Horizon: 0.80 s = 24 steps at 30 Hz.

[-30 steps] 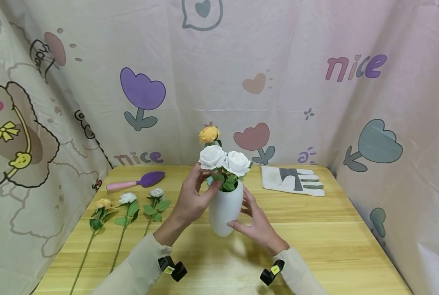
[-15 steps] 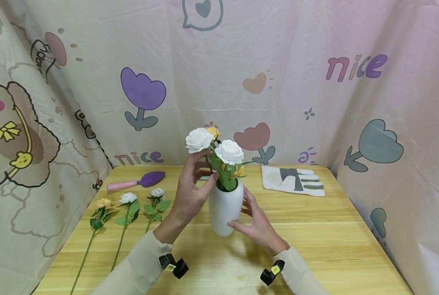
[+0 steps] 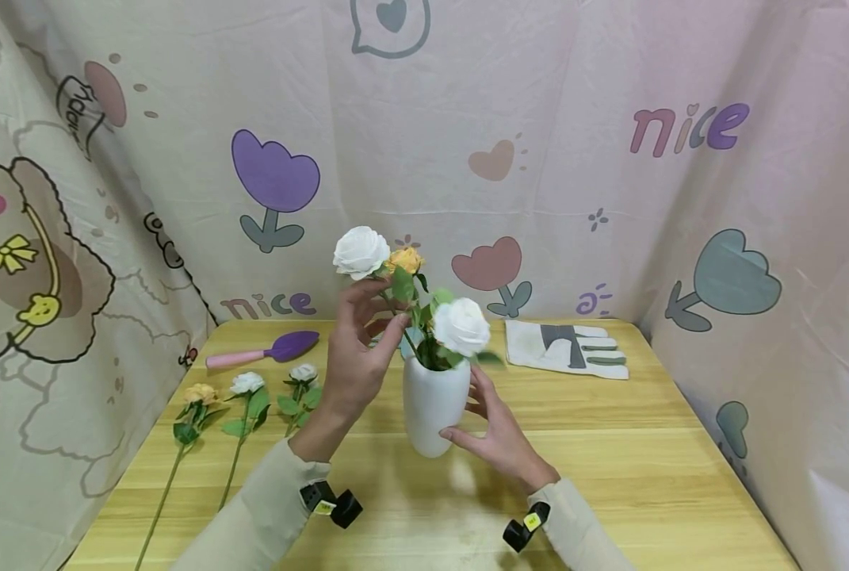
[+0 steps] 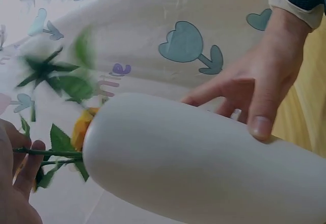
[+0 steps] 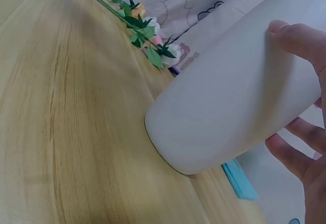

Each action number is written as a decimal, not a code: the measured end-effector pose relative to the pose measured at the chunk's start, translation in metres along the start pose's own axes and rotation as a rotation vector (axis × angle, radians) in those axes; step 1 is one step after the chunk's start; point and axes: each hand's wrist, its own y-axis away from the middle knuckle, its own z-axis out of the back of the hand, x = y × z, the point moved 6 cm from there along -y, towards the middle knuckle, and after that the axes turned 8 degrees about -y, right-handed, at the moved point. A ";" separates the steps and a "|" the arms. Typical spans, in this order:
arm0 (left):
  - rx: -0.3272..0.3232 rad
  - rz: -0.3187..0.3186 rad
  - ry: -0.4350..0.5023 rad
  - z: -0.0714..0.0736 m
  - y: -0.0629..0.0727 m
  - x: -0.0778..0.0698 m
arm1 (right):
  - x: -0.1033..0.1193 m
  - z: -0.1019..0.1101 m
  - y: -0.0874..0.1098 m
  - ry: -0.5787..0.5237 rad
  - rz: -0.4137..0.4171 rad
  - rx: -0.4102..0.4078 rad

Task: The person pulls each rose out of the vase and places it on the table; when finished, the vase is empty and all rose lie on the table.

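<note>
The smooth white vase (image 3: 434, 408) stands upright, holding roses (image 3: 461, 326).

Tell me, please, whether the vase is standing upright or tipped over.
Upright: the vase stands base-down on the table, mouth facing up.

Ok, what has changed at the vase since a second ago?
The left hand, pinching a white rose by its stem, has moved up and to the left in the head view, drawing that bloom away from the second white rose, which now sits slightly lower. The right hand stays on the white vase; the garden trowel and work glove haven't moved.
</note>
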 end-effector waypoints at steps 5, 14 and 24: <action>-0.003 -0.003 0.029 0.001 -0.002 -0.002 | -0.001 0.000 0.000 -0.023 -0.032 -0.001; 0.011 0.024 0.006 0.001 0.003 0.006 | -0.003 0.000 0.001 -0.001 -0.039 0.004; 0.059 -0.021 -0.023 0.000 0.006 0.010 | 0.000 0.000 0.000 0.036 0.028 0.000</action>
